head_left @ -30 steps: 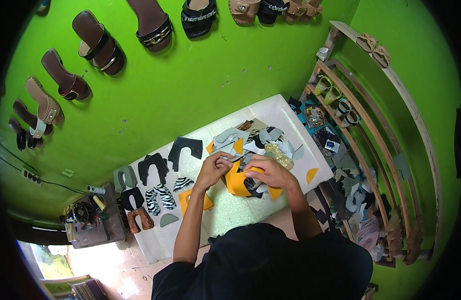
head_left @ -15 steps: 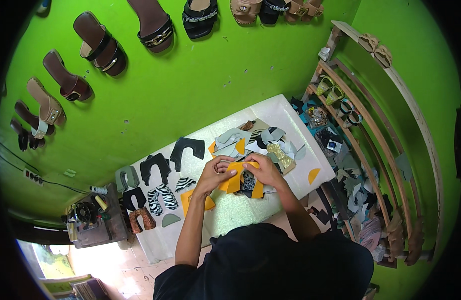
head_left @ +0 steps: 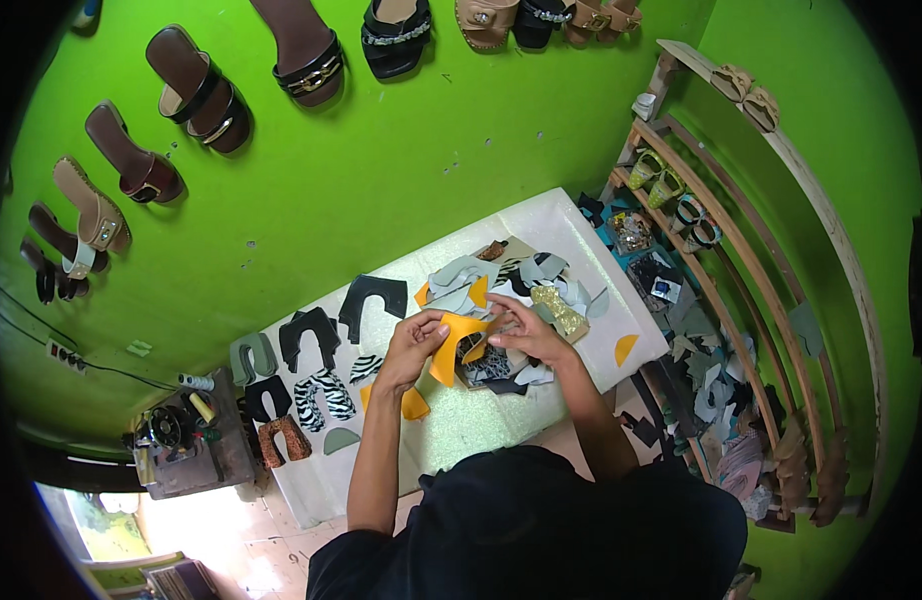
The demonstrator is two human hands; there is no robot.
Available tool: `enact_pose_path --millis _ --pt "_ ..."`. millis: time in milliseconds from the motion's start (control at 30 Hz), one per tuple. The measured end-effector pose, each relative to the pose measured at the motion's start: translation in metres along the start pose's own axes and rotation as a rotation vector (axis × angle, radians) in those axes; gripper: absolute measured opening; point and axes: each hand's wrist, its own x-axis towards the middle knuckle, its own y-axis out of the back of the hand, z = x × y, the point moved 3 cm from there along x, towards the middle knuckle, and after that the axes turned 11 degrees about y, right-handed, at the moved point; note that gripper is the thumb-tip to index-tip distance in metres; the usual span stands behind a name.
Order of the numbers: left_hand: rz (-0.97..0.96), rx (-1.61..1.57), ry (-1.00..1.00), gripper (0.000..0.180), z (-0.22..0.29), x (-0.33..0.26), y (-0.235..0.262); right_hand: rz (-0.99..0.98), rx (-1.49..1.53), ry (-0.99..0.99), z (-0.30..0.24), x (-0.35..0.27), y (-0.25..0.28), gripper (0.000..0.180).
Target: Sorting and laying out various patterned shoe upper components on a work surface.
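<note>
Gripping a yellow cut piece (head_left: 451,345) by its left side with the left hand (head_left: 411,350), thumb and fingers closed on it. Holding it raised over the white table (head_left: 451,440), at the near left side of the scrap pile (head_left: 521,268). Keeping the right hand (head_left: 529,335) at the piece's right end — fingers bent, thumb apart; cannot tell whether pinching the edge. Noting another yellow piece (head_left: 413,404) flat on the table, partly hidden by the left forearm (head_left: 374,460) (cannot make out its full outline). Seeing a glittery gold piece (head_left: 561,310) in the pile, toward the right end edge. Spotting a yellow half-round (head_left: 627,350) near the near right corner — well apart from the hands. Finding black arched pieces (head_left: 373,303) along the far edge, grey-green arches (head_left: 254,357) by the far left corner. Also seeing leopard-print arches (head_left: 283,440) along the left end edge, zebra-print arches (head_left: 324,400) just beside.
</note>
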Motion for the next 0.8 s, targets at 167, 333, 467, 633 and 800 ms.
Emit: enact_pose_path --millis 167,333,467,633,800 --pt "-0.060 -0.078 0.040 0.017 0.005 -0.005 -0.006 -0.127 0.360 -0.143 0.033 -0.003 -0.017 0.056" --pt "0.088 -0.236 0.007 0.016 -0.007 0.000 0.007 -0.103 0.429 -0.085 0.038 -0.009 -0.022 0.041" --pt "0.314 0.000 0.008 0.024 -0.039 0.003 0.038 0.100 0.339 -0.131 0.043 -0.015 -0.021 0.032" --pt "0.323 0.065 0.377 0.049 -0.070 -0.014 0.030 0.160 0.033 -0.155 0.074 -0.030 -0.011 0.041" --pt "0.327 0.126 0.254 0.057 -0.091 -0.013 0.032 0.233 -0.155 -0.121 0.060 -0.030 -0.017 0.043"
